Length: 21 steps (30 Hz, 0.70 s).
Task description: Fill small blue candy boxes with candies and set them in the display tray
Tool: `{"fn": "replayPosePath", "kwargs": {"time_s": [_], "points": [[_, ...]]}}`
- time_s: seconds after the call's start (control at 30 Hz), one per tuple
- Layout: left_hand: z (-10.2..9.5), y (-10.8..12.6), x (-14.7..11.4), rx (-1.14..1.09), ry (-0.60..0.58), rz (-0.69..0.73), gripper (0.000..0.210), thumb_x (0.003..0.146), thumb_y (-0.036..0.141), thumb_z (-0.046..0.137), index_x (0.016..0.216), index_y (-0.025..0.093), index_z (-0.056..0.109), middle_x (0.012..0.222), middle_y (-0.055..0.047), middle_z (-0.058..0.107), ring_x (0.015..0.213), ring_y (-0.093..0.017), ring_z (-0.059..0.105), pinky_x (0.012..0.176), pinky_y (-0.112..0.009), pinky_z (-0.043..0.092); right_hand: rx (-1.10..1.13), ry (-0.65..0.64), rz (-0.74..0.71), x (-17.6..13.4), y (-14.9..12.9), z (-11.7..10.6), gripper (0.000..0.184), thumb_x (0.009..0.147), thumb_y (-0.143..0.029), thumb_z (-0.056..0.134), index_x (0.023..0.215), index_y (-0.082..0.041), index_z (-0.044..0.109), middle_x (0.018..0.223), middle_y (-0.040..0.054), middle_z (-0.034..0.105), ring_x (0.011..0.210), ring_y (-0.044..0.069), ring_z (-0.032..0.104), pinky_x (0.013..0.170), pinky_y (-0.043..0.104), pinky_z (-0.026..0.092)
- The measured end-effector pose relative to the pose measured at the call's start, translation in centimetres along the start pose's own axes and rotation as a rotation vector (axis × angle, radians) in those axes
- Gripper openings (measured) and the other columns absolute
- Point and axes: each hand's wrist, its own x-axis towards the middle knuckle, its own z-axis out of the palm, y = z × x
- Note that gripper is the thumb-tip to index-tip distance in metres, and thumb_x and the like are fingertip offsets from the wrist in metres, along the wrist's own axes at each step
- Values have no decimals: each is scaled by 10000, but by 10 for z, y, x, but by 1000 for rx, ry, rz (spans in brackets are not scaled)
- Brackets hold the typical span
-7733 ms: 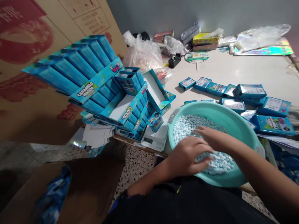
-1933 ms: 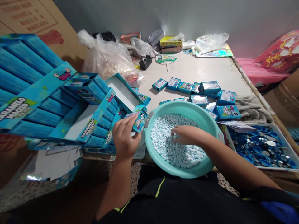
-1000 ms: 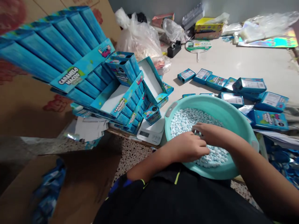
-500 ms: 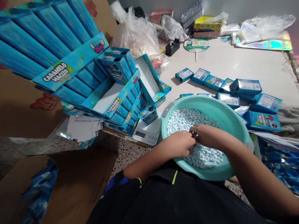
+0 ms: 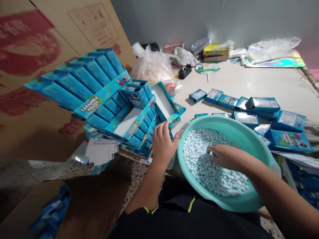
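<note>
My left hand (image 5: 163, 144) is over the white kitchen scale (image 5: 171, 162), fingers stretched out and thumb apart, and hides most of the scale and the small blue box on it. I cannot tell whether the fingers press on that box. Inside the turquoise basin (image 5: 259, 149), my right hand (image 5: 225, 156) is low over the pale blue and white candies (image 5: 199, 149). Its fingertips are curled together, and what is in them, if anything, is too small to make out.
Blue display cartons (image 5: 129, 124) with candy boxes are stacked at left, beside a large cardboard box (image 5: 50, 66). Several blue boxes (image 5: 264, 103) lie beyond the basin. Plastic bags (image 5: 152, 64), a tape dispenser (image 5: 184, 71) and a hand fan (image 5: 207, 68) are farther back.
My left hand has left the basin and moved left over the scale, apart from my right hand. My right hand stays above the candies. The view has tilted up.
</note>
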Motion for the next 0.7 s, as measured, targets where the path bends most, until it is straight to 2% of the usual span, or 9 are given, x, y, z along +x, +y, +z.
{"fn": "replayPosePath", "kwargs": {"time_s": [0.1,0.2,0.3,0.37,0.43,0.5,0.57,0.63,0.7], "points": [[16,-21,-1,128,-68,-48,418,927,506,683,1180,175,656,1056,-146,726,995,-327,682,842,-469,537,7,7,-15,0,-4,0,283,964,-325,558,1173,-182,684,1182,127,721,981,294,694,807,369,483],[12,-27,-3,92,-16,63,225,934,442,677,882,223,665,836,-62,725,834,-258,699,745,-396,524,10,2,9,0,-8,-1,301,957,-325,565,1188,-174,684,1191,129,721,977,304,697,801,382,490],[-28,-27,3,57,182,304,115,910,274,659,809,234,621,744,-19,703,713,-205,675,688,-354,499,27,9,16,-1,-12,-4,313,953,-314,569,1199,-162,689,1202,133,723,1016,317,694,825,397,498],[-68,-28,17,83,385,485,43,854,217,682,861,220,640,755,-24,709,688,-197,663,681,-352,494,28,19,10,-3,-15,-6,325,949,-317,573,1200,-149,693,1199,141,725,1027,329,692,838,411,503],[-108,-32,42,169,480,692,105,817,237,714,910,208,675,768,-31,718,707,-200,665,677,-350,487,15,18,0,-5,-17,-7,332,941,-311,580,1200,-140,696,1196,150,726,1038,340,689,848,420,507],[-139,-39,76,297,486,841,132,809,293,722,902,204,693,761,-35,715,704,-203,644,655,-355,451,13,14,-11,-6,-17,-8,327,926,-293,594,1200,-150,700,1201,151,726,1056,345,685,853,419,508],[-158,-51,109,384,450,888,122,814,334,720,821,218,685,726,-21,696,689,-184,603,640,-342,409,21,24,-25,-4,-18,-8,318,912,-274,612,1197,-174,710,1194,149,732,1052,342,691,839,410,514],[-166,-64,134,450,327,807,205,855,380,690,753,204,671,715,-19,678,690,-145,541,650,-305,378,22,60,-30,0,-23,-9,296,897,-263,640,1171,-197,729,1162,149,745,1023,338,705,811,400,525],[-163,-69,151,379,162,712,329,931,437,617,737,175,658,726,-6,654,733,-101,500,733,-272,386,10,110,-38,1,-31,-12,259,878,-252,683,1124,-209,751,1101,139,763,975,325,720,778,384,538]]}}
